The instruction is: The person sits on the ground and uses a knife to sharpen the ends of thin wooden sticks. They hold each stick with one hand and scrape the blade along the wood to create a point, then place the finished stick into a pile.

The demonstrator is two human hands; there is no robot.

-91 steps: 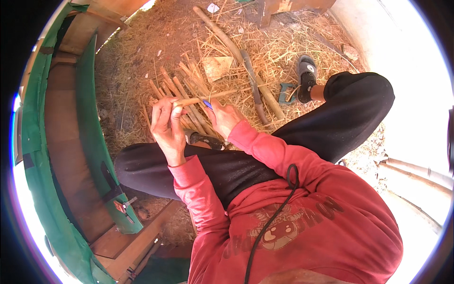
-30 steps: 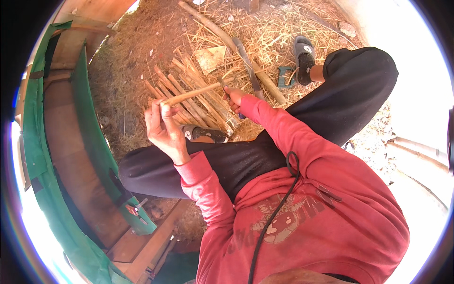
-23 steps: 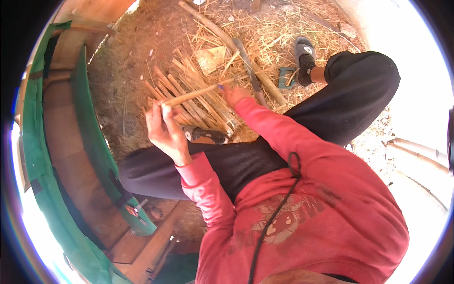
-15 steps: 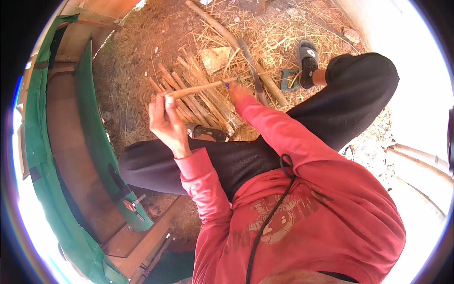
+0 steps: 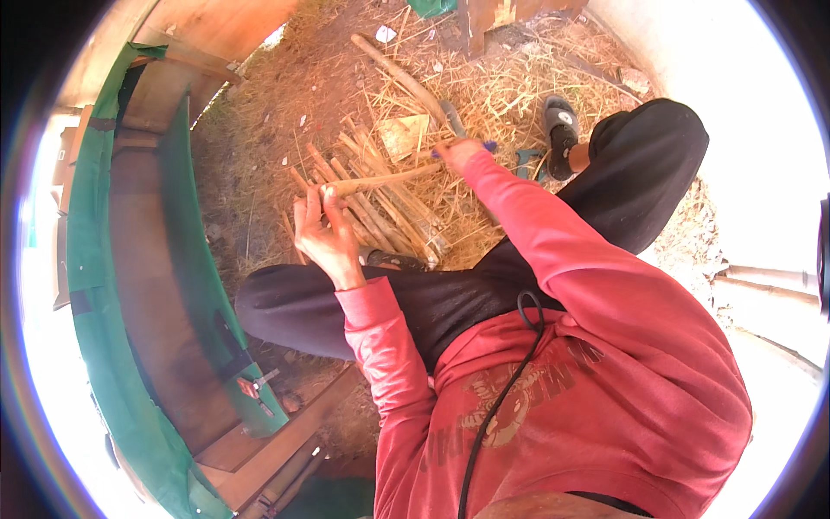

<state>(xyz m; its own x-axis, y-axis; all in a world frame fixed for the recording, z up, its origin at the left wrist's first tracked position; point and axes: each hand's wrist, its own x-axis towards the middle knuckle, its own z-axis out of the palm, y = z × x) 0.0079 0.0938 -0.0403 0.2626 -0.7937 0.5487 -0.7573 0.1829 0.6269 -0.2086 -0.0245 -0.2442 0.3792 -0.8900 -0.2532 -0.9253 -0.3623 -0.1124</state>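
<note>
We are pinching one end of a pale stick (image 5: pixel 385 182) between the left hand's (image 5: pixel 328 239) thumb and fingers, while our right hand (image 5: pixel 462 155) is gripping a blue tool (image 5: pixel 489 147) at the stick's other end (its working part is hiding from us). The stick is slanting above a stick pile (image 5: pixel 405 213) near the middle of the floor (image 5: pixel 248 190). Strawy ground is stretching left to the floor's edge along green sheeting (image 5: pixel 91 259); rightward, a pole (image 5: pixel 398 73) and our slippered foot (image 5: pixel 560 118) are narrowing the room toward the pale wall (image 5: pixel 644 35).
</note>
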